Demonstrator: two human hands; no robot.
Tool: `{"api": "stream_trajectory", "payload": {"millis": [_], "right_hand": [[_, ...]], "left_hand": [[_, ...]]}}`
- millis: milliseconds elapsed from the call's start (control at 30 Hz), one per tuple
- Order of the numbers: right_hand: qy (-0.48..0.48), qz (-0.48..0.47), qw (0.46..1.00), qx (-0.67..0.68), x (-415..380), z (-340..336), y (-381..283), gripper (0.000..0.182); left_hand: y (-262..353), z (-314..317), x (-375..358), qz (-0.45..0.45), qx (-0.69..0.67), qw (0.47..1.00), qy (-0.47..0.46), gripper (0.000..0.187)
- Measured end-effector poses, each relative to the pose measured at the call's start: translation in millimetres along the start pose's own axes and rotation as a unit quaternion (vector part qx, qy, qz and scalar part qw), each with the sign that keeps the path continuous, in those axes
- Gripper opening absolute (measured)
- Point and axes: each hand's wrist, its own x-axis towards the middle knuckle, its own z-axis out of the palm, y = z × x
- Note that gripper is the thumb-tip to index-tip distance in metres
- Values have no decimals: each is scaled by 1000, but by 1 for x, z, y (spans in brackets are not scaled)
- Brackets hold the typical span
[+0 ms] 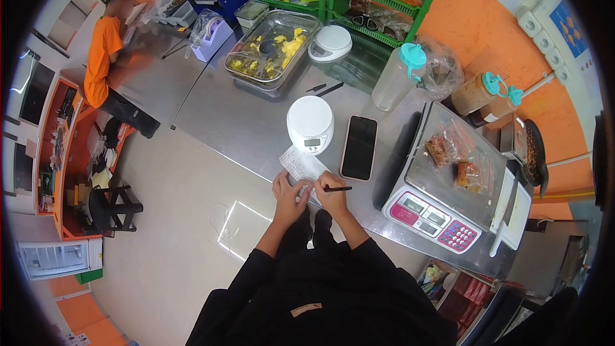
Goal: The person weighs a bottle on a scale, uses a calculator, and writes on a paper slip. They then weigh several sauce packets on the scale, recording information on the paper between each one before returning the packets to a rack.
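Observation:
My right hand (333,195) is closed round a black pen (338,188) over a small sheet of paper (301,164) with handwriting on it. Beside it, my left hand (289,197) has its fingers bent around the paper's near edge. The sheet lies at the front of the steel table (243,138). Just beyond the paper stands a white kitchen scale (310,116). To the right of the paper lies a phone (359,147) with a dark screen.
At right, a large weighing scale (448,179) carries bagged food. A knife (506,221) rests on a white board. Behind are a glass tray (256,77) with yellow pieces, a second scale (333,40) and a pitcher (396,80). A person in orange (106,51) stands at far left.

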Motion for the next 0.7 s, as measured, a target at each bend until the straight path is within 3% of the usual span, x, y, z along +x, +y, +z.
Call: {"api": "stream_trajectory", "payload": {"millis": [433,700], "right_hand": [[-4,8,1000,8,-5,0,9,23],[8,23,1000,-6,-3,-3,-2,22]], "left_hand": [[-16,13,-3,44,38,997,49,19],[-4,3,-2,19,26,999,14,14]]}}
